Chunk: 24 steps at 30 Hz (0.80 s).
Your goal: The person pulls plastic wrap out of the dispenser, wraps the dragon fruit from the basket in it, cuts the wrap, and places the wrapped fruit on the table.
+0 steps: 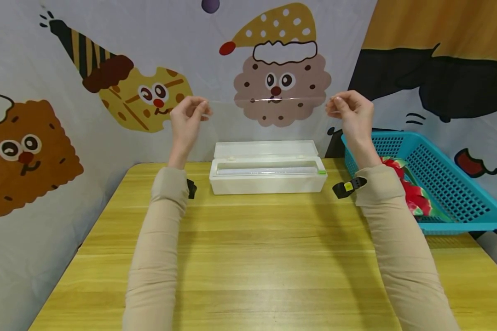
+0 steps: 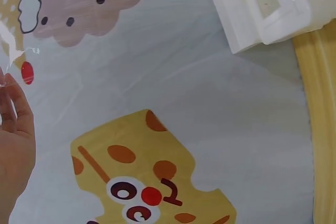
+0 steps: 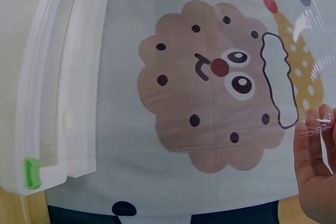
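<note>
Clear film [image 1: 275,99] is stretched level between the two raised hands, its near-invisible sheet given away by a bright streak of glare and by fine wrinkles close to the fingers. The left hand [image 1: 186,120] pinches one end between thumb and fingers; the right hand [image 1: 356,117] pinches the other end the same way, so the sheet is held up at both sides, apart from everything but the hands. Just behind the hands, beige sleeves [image 1: 161,220] end in thick cuffs, and a black device [image 1: 343,189] with a yellow patch sits at the right wrist. Below the film, between the hands, a white box [image 1: 267,185] rests on the table [image 1: 273,257] with its lid [image 1: 265,149] open on the far side. Inside lies a pale roll [image 1: 267,171], and a green slider [image 1: 322,172] sits at the end nearer the right hand. To the right of the right hand and lower, a blue basket [image 1: 459,226] holds a red and green cloth [image 1: 416,197], partly hidden by the right arm. Beyond both hands hangs a backdrop [image 1: 149,27] of cartoon figures, a cheese slice [image 1: 124,108] behind the left hand and a pink biscuit [image 1: 248,73] behind the film.
</note>
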{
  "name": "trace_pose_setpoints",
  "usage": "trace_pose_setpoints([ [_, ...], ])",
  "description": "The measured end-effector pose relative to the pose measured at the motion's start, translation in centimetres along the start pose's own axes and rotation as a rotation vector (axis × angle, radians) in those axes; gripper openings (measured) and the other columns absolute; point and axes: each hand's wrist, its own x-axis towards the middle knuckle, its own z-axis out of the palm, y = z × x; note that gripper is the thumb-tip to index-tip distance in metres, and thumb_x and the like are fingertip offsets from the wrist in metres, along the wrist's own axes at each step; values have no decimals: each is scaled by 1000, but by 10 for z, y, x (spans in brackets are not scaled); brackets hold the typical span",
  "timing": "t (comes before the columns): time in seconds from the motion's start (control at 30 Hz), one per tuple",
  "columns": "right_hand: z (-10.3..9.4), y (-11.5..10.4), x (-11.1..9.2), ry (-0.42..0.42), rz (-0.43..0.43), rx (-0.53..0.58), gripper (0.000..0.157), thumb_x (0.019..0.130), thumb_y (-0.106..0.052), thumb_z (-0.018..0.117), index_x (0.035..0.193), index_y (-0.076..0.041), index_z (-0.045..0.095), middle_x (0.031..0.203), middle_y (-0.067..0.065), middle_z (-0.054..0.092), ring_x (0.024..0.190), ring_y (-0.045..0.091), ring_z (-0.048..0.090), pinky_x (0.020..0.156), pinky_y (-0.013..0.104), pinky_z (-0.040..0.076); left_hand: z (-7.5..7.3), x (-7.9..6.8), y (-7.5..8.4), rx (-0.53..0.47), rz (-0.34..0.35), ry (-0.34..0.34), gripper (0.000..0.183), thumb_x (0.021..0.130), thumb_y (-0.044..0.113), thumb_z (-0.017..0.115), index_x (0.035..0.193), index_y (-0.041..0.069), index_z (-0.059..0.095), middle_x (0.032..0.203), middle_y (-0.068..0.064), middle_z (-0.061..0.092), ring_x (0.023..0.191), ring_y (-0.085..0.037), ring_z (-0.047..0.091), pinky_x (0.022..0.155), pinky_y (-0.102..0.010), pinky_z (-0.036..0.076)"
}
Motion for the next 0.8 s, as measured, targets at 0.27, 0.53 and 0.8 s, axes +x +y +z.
trace_pose_setpoints([
  [0.27,-1,-7,2,6,-33,27,16,89,-14,60,92,-1,68,78,-2,68,71,11,64,73,14,55,-2,7,-5,16,37,13,12,93,9,59,94,0,67,74,10,64,69,-5,62,68,-18,56],
  [0.53,0,-16,4,22,-66,60,14,89,-12,61,89,-2,69,78,-1,68,70,12,64,72,15,56,-3,14,-10,20,135,29,24,93,14,60,98,-9,64,75,13,65,70,-5,63,65,-19,55],
  [0.8,1,-24,3,38,-101,88,12,88,-10,61,87,0,69,76,1,69,67,12,65,70,16,57,-4,15,0,35,196,32,23,93,14,59,97,-8,64,76,15,65,70,-4,63,64,-19,55],
])
